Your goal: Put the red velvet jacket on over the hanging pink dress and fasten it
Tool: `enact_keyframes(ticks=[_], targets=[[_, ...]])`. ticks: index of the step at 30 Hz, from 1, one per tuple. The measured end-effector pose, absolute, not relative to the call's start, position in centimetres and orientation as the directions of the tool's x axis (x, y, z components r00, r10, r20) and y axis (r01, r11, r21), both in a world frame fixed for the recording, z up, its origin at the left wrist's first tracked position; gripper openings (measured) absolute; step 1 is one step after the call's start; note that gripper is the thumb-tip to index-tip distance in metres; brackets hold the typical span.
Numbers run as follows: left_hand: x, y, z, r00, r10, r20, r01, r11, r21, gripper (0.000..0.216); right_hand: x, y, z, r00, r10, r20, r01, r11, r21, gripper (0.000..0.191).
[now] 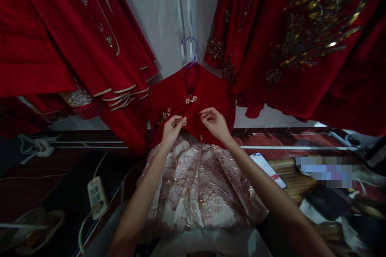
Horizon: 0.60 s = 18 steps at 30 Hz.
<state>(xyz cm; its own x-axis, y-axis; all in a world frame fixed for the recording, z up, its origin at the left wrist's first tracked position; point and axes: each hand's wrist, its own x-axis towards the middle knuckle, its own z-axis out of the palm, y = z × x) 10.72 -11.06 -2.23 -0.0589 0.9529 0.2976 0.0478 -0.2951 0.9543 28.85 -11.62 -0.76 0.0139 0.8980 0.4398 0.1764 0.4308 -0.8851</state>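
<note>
White wall (157, 8) is showing at far ctr, w/ red garments crowding in from both sides. Small dress (196, 184) is hanging there on a hanger (191, 50), hook up at far middle, its pale gold-patterned skirt spilling toward the near edge btwn the two forearms. Its red bodice (177, 92) is sitting at scene ctr, w/ a pearl clasp (191, 99) just below the collar.

Left hand (172, 126) is pinching the bodice front low down, thumb & forefinger closed tight on the cloth by a small fastening; too small to tell exactly what's btwn the tips. Right hand (214, 122) is working just beside it, fingers curled in & nipping the same front edge, tips nearly meeting the left's. Both are touching the bodice just above the skirt seam.

Red robes w/ cream piping (60, 40) are hanging at left, hems overlapping the dress's left shoulder & hiding part of it. Red robes w/ gold embroidery (301, 40) are hanging at right, pressing close on the other shoulder. Phone (268, 170) is lying w/ screen lit just right of the right forearm. White power strip (96, 194) w/ cord is lying near-left on a dark surface, well apart from the dress. White cable bundle (39, 146) is lying far left.
</note>
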Motion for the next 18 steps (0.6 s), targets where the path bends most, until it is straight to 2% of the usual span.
enact_keyframes(ticks=[2, 4, 6, 10, 12, 14, 16, 18], targets=[[10.4, -11.0, -2.4, -0.164, 0.943, 0.290, -0.008, -0.295, 0.956, 0.036, 27.3, -11.9, -0.9, -0.029, 0.907, 0.420, 0.170, 0.419, -0.892, 0.021], [10.3, -11.2, -2.7, -0.207, 0.940, 0.271, -0.068, -0.290, 0.955, 0.039, 25.5, -12.1, -1.2, -0.069, 0.914, 0.401, 0.156, 0.407, -0.900, 0.033], [10.3, -11.5, -2.8, -0.200, 0.949, 0.244, -0.120, -0.270, 0.955, 0.040, 24.0, -12.2, -1.6, -0.068, 0.918, 0.390, 0.159, 0.396, -0.904, 0.042], [9.6, -11.7, -2.5, -0.106, 0.979, 0.176, -0.127, -0.188, 0.974, 0.044, 22.5, -12.1, -2.1, -0.040, 0.923, 0.383, 0.164, 0.384, -0.909, 0.036], [8.9, -11.3, -2.1, -0.101, 0.972, 0.211, -0.040, -0.216, 0.976, 0.044, 22.5, -11.9, -2.1, -0.046, 0.923, 0.383, 0.166, 0.385, -0.908, 0.033], [8.1, -10.6, -1.6, -0.160, 0.928, 0.338, 0.109, -0.323, 0.940, 0.039, 22.7, -11.8, -2.1, -0.038, 0.922, 0.386, 0.172, 0.387, -0.906, 0.032], [7.4, -9.5, -1.4, -0.233, 0.831, 0.505, 0.291, -0.436, 0.852, 0.035, 23.0, -11.7, -2.2, -0.016, 0.917, 0.398, 0.167, 0.395, -0.904, 0.035], [7.0, -8.3, -1.6, -0.258, 0.746, 0.613, 0.455, -0.466, 0.759, 0.042, 23.2, -11.7, -2.1, -0.031, 0.910, 0.414, 0.145, 0.413, -0.899, 0.041]])
